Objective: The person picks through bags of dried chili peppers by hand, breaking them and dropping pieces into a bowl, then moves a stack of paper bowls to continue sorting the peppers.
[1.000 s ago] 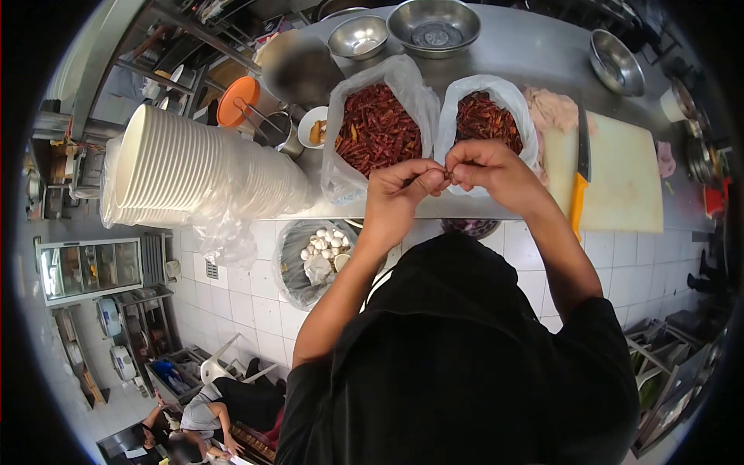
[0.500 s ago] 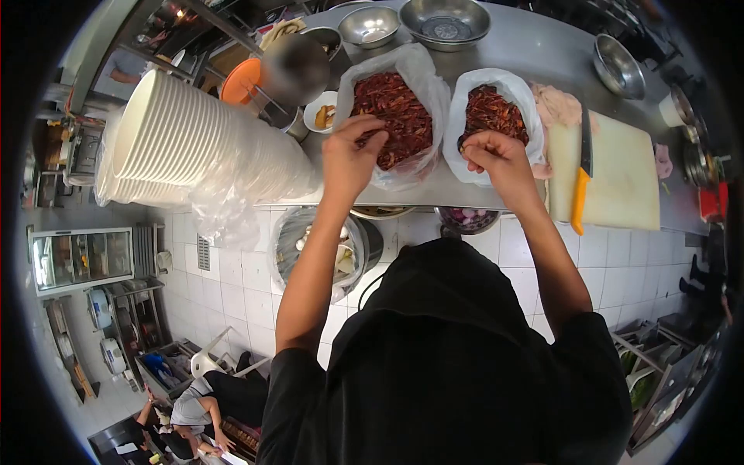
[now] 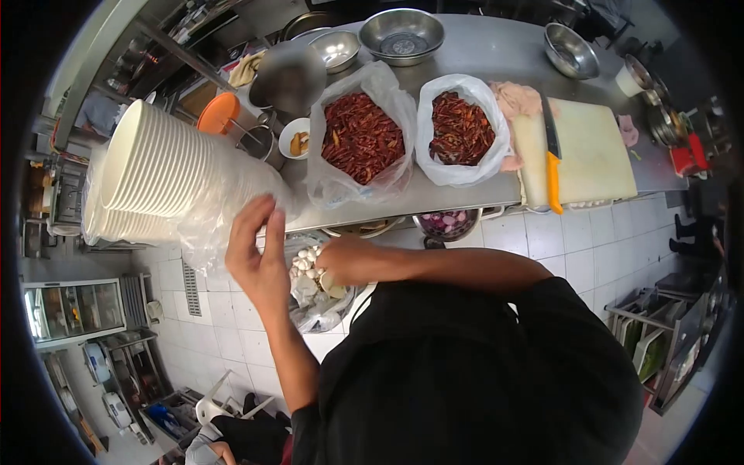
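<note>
My left hand (image 3: 260, 252) is raised beside the plastic-wrapped stack of white tubs (image 3: 155, 170), its thumb and fingers apart with nothing visible between them. My right hand (image 3: 349, 262) reaches across my body over a plastic-lined bin (image 3: 322, 318) containing white bulb-like pieces (image 3: 304, 265); its fingertips are blurred and partly hidden. On the steel counter, a larger clear bag of dried red chillies (image 3: 363, 136) stands open. To its right is a smaller white bag of dried chillies (image 3: 461, 128). Neither hand touches the bags.
A yellow-handled knife (image 3: 553, 170) lies on a white cutting board (image 3: 601, 147), beside a pinkish cloth (image 3: 515, 99). Metal bowls (image 3: 401, 35) stand at the back. Below the counter edge is a bowl of purple onions (image 3: 448, 223). Another person (image 3: 225, 446) is at lower left.
Both hands have left the chilli bags. My left hand has moved left and down, its fingers spreading; my right hand has swung left across my body to the bin. The view has shifted slightly.
</note>
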